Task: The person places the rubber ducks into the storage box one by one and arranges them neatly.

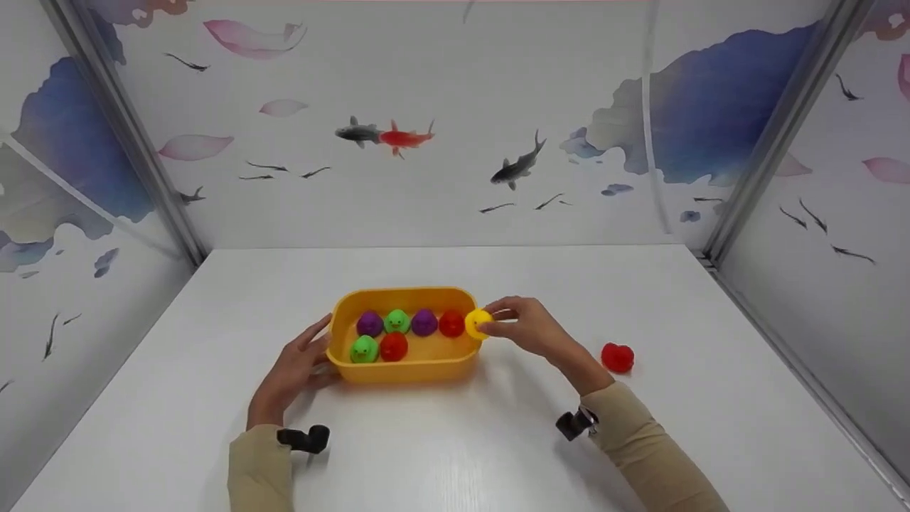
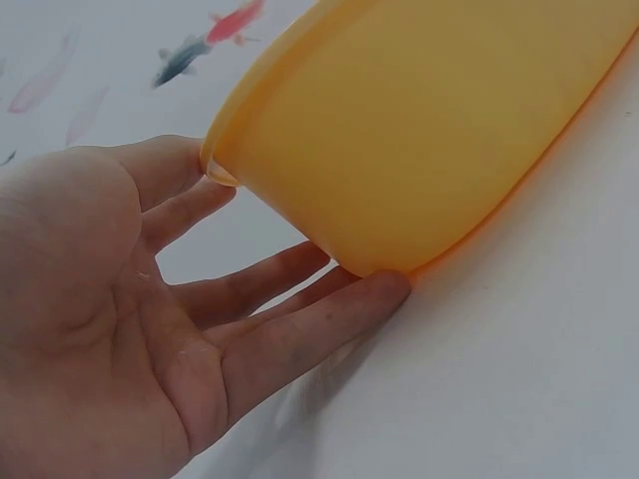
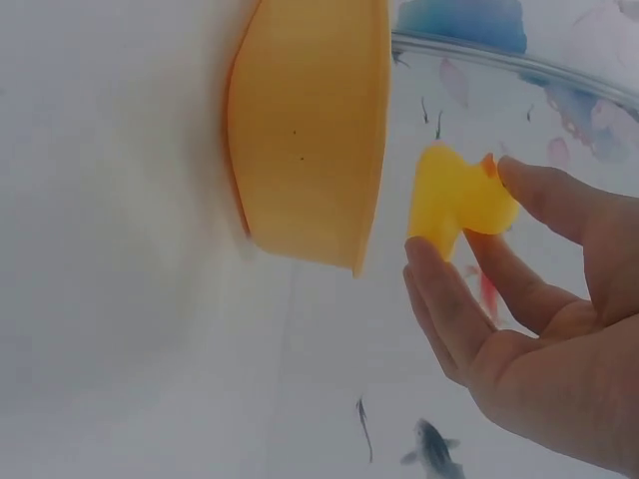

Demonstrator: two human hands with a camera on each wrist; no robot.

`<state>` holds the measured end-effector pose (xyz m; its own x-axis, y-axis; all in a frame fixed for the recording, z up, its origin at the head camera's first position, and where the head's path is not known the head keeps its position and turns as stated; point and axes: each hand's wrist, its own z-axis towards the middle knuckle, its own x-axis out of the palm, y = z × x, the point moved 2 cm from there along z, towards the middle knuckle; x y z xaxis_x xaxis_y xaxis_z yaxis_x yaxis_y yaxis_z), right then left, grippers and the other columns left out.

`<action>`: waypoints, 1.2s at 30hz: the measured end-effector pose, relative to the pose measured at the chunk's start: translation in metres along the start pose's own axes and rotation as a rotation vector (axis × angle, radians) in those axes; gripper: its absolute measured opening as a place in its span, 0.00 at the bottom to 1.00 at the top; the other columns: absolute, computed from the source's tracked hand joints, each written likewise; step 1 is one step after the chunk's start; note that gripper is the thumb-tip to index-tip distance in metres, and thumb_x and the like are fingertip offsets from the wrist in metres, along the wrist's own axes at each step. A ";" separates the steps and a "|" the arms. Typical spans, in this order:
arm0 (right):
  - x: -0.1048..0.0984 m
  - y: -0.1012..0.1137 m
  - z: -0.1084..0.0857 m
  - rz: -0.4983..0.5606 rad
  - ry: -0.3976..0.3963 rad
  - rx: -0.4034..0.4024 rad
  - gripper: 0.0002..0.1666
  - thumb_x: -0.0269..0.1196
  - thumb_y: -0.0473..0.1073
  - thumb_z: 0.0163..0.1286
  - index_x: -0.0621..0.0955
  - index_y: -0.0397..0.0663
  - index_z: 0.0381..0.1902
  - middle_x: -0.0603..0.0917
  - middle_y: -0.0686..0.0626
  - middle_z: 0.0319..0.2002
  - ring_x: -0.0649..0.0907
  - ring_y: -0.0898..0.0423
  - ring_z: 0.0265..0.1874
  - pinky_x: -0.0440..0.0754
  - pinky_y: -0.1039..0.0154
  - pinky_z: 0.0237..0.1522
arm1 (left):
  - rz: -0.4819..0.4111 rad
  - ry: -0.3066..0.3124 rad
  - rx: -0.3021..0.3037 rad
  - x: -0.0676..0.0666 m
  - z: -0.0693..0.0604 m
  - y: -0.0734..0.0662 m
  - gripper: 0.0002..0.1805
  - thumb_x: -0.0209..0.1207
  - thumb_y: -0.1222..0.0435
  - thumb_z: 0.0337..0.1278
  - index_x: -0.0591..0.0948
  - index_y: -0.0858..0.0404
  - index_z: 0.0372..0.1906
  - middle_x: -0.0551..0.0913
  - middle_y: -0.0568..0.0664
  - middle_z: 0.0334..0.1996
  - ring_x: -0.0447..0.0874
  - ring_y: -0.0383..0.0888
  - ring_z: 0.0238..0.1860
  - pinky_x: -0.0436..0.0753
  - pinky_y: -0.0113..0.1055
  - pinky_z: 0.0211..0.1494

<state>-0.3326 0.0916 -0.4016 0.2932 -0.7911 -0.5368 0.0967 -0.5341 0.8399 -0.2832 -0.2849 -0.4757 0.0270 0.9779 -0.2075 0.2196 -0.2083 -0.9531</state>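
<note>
In the head view my right hand (image 1: 527, 327) pinches a yellow rubber duck (image 1: 478, 324) over the right rim of a yellow-orange plastic tub (image 1: 405, 372). The right wrist view shows thumb and fingers on the duck (image 3: 449, 200), which is above the rim and apart from the tub wall (image 3: 310, 130). At the tub's left end my left hand (image 1: 290, 366) rests its fairly straight fingers on the rim and lower wall, as the left wrist view shows. Inside the tub sit several small ducks, among them purple ducks (image 1: 424, 323), green ducks (image 1: 365, 349) and red ducks (image 1: 394, 346).
A red duck (image 1: 617, 358) lies on the white table (image 1: 426, 448), right of the tub beside my right forearm. White panels (image 1: 455, 71) printed with fish and petals enclose the table at the back and both sides.
</note>
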 end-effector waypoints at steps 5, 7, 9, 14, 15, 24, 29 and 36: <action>0.011 0.013 0.007 -0.018 0.053 -0.011 0.19 0.71 0.47 0.65 0.85 0.52 0.53 0.84 0.48 0.56 0.84 0.49 0.58 0.84 0.54 0.60 | -0.013 0.001 -0.001 0.000 -0.001 0.001 0.31 0.46 0.46 0.76 0.54 0.37 0.79 0.69 0.63 0.72 0.82 0.52 0.60 0.85 0.44 0.60; 0.016 0.018 0.010 -0.020 0.082 -0.026 0.20 0.71 0.48 0.65 0.85 0.52 0.54 0.85 0.48 0.55 0.83 0.50 0.57 0.85 0.55 0.59 | -0.014 -0.003 -0.001 0.000 -0.001 0.001 0.31 0.46 0.46 0.76 0.55 0.37 0.79 0.69 0.63 0.72 0.83 0.51 0.58 0.85 0.45 0.60; 0.022 0.023 0.014 -0.015 0.109 -0.039 0.20 0.70 0.48 0.65 0.85 0.52 0.54 0.85 0.48 0.54 0.83 0.50 0.56 0.85 0.56 0.59 | -0.015 -0.002 -0.004 0.000 -0.001 0.001 0.31 0.46 0.46 0.76 0.55 0.37 0.79 0.69 0.62 0.72 0.83 0.50 0.58 0.85 0.45 0.60; 0.038 0.028 0.020 -0.001 0.146 -0.052 0.20 0.70 0.48 0.66 0.85 0.51 0.55 0.85 0.49 0.51 0.84 0.54 0.48 0.86 0.58 0.57 | -0.025 0.005 -0.015 0.000 0.000 0.001 0.32 0.46 0.47 0.76 0.54 0.37 0.79 0.68 0.62 0.72 0.82 0.51 0.58 0.84 0.45 0.61; 0.041 0.028 0.020 -0.002 0.152 -0.055 0.20 0.70 0.48 0.66 0.86 0.51 0.54 0.85 0.49 0.51 0.84 0.54 0.47 0.86 0.59 0.57 | -0.024 0.005 -0.017 0.000 0.000 0.001 0.32 0.46 0.47 0.77 0.54 0.37 0.79 0.68 0.63 0.73 0.82 0.51 0.58 0.84 0.45 0.61; 0.064 0.026 0.032 -0.021 0.162 -0.014 0.18 0.70 0.50 0.65 0.87 0.52 0.50 0.86 0.51 0.49 0.81 0.54 0.46 0.85 0.60 0.56 | -0.035 0.002 -0.007 0.000 0.000 0.000 0.31 0.47 0.47 0.76 0.56 0.37 0.79 0.68 0.59 0.73 0.81 0.52 0.60 0.84 0.46 0.61; 0.071 0.027 0.040 -0.030 0.181 0.042 0.14 0.70 0.48 0.65 0.88 0.51 0.47 0.85 0.50 0.47 0.80 0.52 0.46 0.85 0.58 0.57 | -0.041 0.002 -0.009 0.000 0.001 0.000 0.30 0.47 0.47 0.76 0.57 0.36 0.78 0.68 0.58 0.74 0.80 0.53 0.61 0.85 0.45 0.60; 0.081 0.029 0.046 -0.087 0.184 0.104 0.14 0.70 0.45 0.66 0.87 0.47 0.48 0.87 0.49 0.46 0.81 0.52 0.42 0.86 0.57 0.55 | -0.030 -0.001 -0.010 -0.001 0.002 0.003 0.30 0.46 0.47 0.77 0.56 0.36 0.78 0.68 0.58 0.74 0.81 0.52 0.61 0.84 0.46 0.61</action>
<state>-0.3497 -0.0017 -0.4238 0.4574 -0.6782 -0.5752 0.0334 -0.6333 0.7732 -0.2847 -0.2868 -0.4791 0.0196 0.9836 -0.1791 0.2298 -0.1788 -0.9567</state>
